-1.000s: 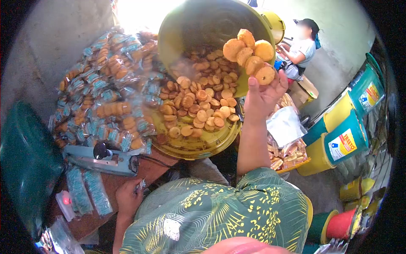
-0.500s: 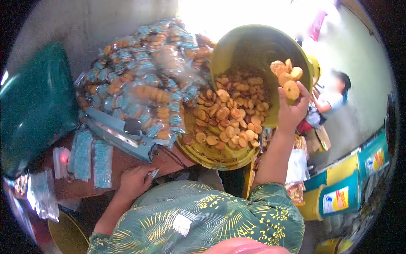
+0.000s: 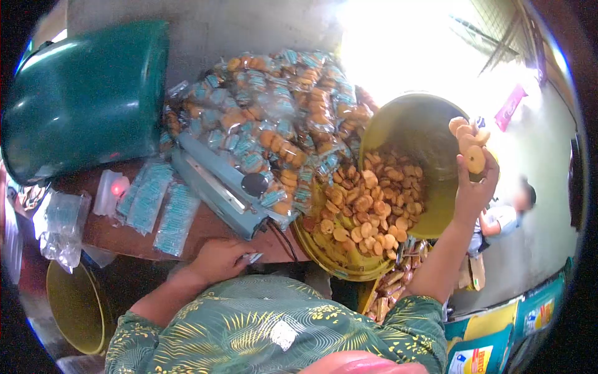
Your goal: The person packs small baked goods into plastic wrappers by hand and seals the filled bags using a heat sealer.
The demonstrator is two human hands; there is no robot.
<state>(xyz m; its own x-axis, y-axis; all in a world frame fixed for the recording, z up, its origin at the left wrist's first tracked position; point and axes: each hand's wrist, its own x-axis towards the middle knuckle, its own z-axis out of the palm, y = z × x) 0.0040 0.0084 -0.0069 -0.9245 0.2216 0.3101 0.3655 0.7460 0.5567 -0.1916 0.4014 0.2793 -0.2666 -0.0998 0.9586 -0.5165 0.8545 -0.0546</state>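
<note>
My right hand [image 3: 478,184] is raised at the right, its fingers closed on several round golden cookies [image 3: 474,159], the front one with a dark spot. Beside it, a yellow bucket [image 3: 389,121] lies tipped, its mouth facing me. Loose cookies [image 3: 367,215] spill from it onto a yellow lid or tray [image 3: 311,246]. At the table's front edge rests my left hand [image 3: 219,260], pinching a small pale-blue piece [image 3: 254,257], perhaps printed plastic; most of it is hidden. Just beyond that hand is a blue bag sealer [image 3: 218,184].
Filled cookie packets [image 3: 274,118] are heaped behind the sealer. Blue-printed empty bags [image 3: 176,218] lie at left on the brown table [image 3: 140,246]. A large green container [image 3: 87,103] stands farther back. A yellow bin [image 3: 75,305] is below. Another person [image 3: 498,221] is at the right.
The whole view has swung, so things appear farther right and lower. My right hand still holds the cookies up, and my left hand remains at the table edge.
</note>
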